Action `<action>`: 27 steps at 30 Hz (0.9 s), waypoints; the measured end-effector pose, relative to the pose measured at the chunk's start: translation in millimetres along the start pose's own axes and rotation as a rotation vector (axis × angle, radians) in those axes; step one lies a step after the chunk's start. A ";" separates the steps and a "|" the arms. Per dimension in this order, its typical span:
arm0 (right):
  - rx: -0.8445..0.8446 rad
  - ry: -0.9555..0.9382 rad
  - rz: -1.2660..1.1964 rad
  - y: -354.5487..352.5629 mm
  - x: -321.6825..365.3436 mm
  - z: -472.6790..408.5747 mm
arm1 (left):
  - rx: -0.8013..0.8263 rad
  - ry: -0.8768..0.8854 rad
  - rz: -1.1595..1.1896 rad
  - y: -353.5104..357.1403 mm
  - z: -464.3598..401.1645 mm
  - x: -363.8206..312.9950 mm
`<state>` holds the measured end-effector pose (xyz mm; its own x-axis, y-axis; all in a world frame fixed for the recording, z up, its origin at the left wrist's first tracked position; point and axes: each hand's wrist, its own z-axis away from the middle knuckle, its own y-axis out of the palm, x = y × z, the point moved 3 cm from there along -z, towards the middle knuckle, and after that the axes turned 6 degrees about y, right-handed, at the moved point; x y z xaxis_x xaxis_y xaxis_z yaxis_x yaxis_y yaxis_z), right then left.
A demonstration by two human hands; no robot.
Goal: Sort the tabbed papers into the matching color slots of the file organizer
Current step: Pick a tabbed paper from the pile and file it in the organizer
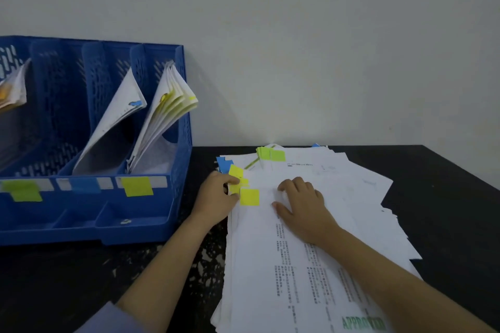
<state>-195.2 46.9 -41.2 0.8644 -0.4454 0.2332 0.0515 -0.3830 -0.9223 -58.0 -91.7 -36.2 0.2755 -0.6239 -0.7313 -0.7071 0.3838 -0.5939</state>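
My left hand [216, 197] pinching a yellow tab [236, 172] at the paper stack's [311, 238] edge, my right hand [300, 204] beside it, fingers curled, pressing the top sheet.

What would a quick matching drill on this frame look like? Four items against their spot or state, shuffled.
Items:
1. left hand
2. right hand
3. rightmost organizer slot
4. green label

Spots or states:
A. lies flat on top of the paper pile
B. stuck on the organizer's front, left of the blue and yellow labels
C. pinches at the yellow tabs on the pile's left edge
D. holds papers with yellow tabs

Pairs: 1-C, 2-A, 3-D, 4-B
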 end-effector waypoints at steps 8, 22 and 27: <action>0.135 0.090 -0.232 -14.7 6.6 -8.9 | -0.011 -0.028 0.018 4.1 5.4 1.5; 0.080 0.030 -0.616 -0.3 31.9 -23.1 | -0.176 0.022 0.199 -2.2 7.2 -1.8; -0.053 -0.011 -0.765 -2.1 28.6 -20.4 | -0.219 -0.017 0.229 -4.4 4.9 1.9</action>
<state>-180.7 18.4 -26.4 0.6025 -0.0321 0.7975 0.6138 -0.6202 -0.4886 -51.2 -91.3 -36.6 0.1025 -0.5257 -0.8445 -0.8750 0.3562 -0.3279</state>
